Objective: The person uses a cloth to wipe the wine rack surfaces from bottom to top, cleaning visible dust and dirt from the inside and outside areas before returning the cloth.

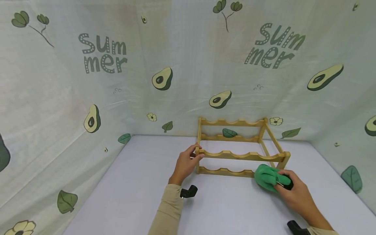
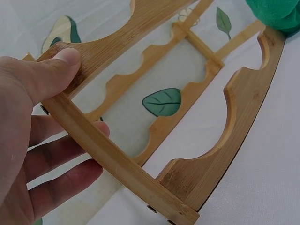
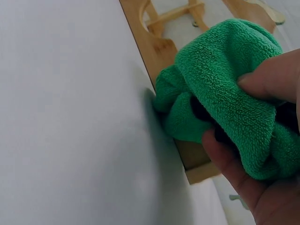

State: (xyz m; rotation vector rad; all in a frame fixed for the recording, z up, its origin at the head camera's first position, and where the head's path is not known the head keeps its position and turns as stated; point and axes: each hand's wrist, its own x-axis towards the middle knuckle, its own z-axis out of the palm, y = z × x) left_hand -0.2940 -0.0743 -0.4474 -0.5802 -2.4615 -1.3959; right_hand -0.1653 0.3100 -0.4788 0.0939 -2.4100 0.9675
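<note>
The left hand (image 1: 185,163) is curled round the front left corner of a wooden rack (image 1: 239,156) on the desk (image 1: 147,195). The right hand (image 1: 296,192) pinches a green cloth (image 1: 265,176) at the lower front rail (image 1: 221,171), with something black (image 1: 289,185), perhaps a handle, among its folds.

Note tan two-tier wooden rack (image 1: 235,155) on white tabletop (image 1: 132,195), before pale fabric backdrop (image 1: 188,42) — bunched green terrycloth (image 1: 265,177) at front right.
</note>
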